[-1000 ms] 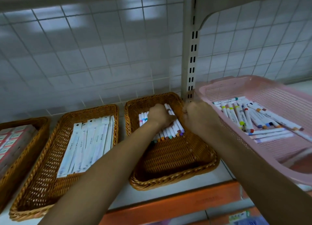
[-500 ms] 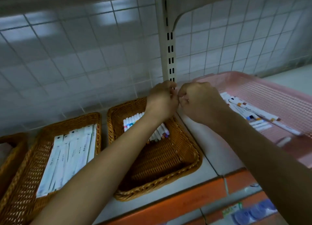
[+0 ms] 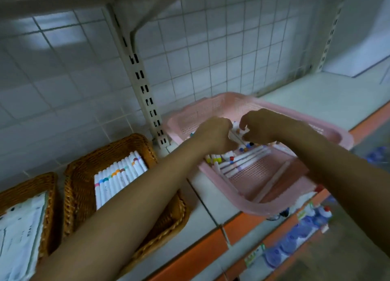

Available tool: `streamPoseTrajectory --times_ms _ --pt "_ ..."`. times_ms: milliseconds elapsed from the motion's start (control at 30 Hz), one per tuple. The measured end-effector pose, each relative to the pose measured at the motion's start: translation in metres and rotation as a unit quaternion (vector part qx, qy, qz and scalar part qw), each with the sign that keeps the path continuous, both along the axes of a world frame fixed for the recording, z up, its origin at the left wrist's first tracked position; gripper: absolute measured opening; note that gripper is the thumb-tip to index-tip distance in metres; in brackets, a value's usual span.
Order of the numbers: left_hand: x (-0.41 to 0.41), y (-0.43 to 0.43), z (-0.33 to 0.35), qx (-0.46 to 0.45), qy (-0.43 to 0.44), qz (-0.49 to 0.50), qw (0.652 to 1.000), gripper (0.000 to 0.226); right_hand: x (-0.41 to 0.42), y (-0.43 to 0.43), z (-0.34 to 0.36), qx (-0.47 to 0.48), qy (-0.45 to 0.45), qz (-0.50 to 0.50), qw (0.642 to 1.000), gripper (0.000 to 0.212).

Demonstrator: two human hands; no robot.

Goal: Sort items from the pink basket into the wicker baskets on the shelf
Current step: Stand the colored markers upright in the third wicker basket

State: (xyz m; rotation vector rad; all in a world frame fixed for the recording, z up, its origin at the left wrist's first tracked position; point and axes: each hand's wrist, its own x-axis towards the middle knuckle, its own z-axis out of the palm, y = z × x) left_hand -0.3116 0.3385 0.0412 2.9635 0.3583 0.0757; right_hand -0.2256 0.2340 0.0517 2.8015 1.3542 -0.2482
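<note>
Presently both hands over pink basket (image 3: 213, 103), right side of shelf (image 3: 316, 95) — left hand (image 3: 213, 133) and right hand (image 3: 260, 126) close together, fingers curled down among loose markers (image 3: 244, 160); grip itself blurred, cannot tell. Wicker basket (image 3: 135, 142) left — holds sorted markers (image 3: 118, 175).

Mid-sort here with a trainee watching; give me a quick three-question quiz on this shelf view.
1. True or false: both the left hand and the right hand are over the pink basket.
2. The wicker basket nearest the pink basket holds: A markers, B scissors, C tape.
3. Fill in: the pink basket sits to the ___ of the wicker baskets.
Key: 1 true; 2 A; 3 right.
</note>
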Motion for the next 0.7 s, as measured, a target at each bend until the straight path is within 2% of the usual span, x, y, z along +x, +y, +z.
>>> streamPoseTrajectory --times_ms 100,167,267,400,500,567,700 --pt "0.021 -0.009 -0.011 0.014 0.059 -0.001 0.998 0.044 0.021 -0.01 -0.004 -0.043 0.055 -0.006 0.998 0.049" --pt "0.036 -0.004 -0.021 0.036 0.088 0.053 0.994 0.044 0.031 -0.014 -0.005 -0.055 0.101 -0.008 0.993 0.06" --pt "0.046 0.005 -0.027 0.059 0.155 0.138 0.976 0.057 0.044 -0.015 -0.015 -0.061 0.16 -0.021 0.985 0.068" --pt "0.048 0.012 -0.033 0.05 0.224 0.165 0.959 0.064 0.047 -0.009 -0.031 -0.08 0.126 0.003 0.989 0.061" --pt "0.047 0.012 -0.032 0.065 0.215 0.158 0.962 0.055 0.049 -0.007 -0.035 -0.078 0.103 0.026 0.991 0.048" --pt "0.047 0.011 -0.033 0.062 0.185 0.155 0.969 0.049 0.05 -0.007 -0.035 -0.09 0.127 0.013 0.988 0.043" --pt "0.047 0.011 -0.034 0.04 0.129 0.15 0.979 0.048 0.047 -0.013 -0.03 -0.064 0.209 -0.051 0.974 0.055"
